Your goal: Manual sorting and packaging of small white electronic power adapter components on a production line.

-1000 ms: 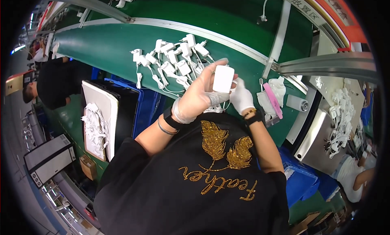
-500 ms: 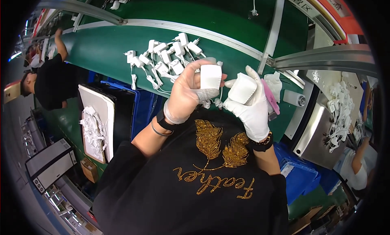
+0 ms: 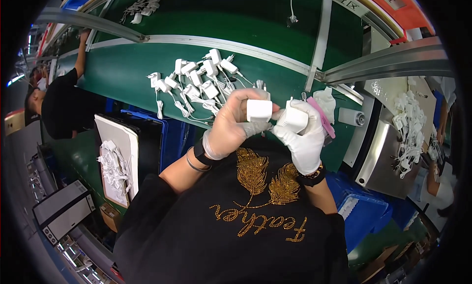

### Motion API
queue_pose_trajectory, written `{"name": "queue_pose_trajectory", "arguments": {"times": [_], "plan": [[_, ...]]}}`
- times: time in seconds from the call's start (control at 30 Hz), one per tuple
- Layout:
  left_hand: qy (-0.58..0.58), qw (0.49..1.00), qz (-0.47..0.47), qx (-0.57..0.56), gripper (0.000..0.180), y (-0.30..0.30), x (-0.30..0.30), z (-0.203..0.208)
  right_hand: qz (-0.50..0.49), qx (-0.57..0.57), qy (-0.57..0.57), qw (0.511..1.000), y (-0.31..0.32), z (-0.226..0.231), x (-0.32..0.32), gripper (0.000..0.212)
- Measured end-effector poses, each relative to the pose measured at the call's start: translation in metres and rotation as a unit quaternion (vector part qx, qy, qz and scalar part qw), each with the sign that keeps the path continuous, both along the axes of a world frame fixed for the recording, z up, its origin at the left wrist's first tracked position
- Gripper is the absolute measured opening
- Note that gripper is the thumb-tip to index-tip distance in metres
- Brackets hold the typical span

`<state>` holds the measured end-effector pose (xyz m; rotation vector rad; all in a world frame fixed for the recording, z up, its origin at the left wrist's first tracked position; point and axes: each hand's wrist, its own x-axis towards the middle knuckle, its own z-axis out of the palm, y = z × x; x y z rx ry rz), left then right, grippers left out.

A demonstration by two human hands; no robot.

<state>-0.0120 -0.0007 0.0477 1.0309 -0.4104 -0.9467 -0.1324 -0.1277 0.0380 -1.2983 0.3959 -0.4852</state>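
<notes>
Between left fingers (image 3: 242, 95) and thumb (image 3: 254, 128), a white adapter (image 3: 259, 110) seems pinched.

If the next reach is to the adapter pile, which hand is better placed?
Left, I'd judge: the left hand is nearer the adapter pile, though holding a white adapter. The right hand is farther off and holds a second adapter.

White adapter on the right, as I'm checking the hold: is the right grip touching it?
Touching: the head view shows the right grip, in a white glove, curled against the white adapter's sides.
</notes>
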Motion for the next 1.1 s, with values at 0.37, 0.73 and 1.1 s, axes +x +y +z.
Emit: {"name": "queue_pose_trajectory", "arguments": {"times": [0.37,0.73,1.1], "plan": [[0.033,0.999,0.008,0.0,0.025,0.003,0.009,-0.02,-0.053,-0.007,0.013,0.998,-0.004,0.004,-0.004,0.045],[-0.271,0.936,0.13,0.184,0.028,-0.017,-0.001,-0.002,-0.003,-0.506,0.099,0.857,0.013,-0.003,0.015,0.072],[-0.384,0.922,0.035,0.039,0.046,-0.023,-0.012,-0.033,-0.105,-0.102,0.014,0.989,0.005,-0.018,0.011,0.081]]}}
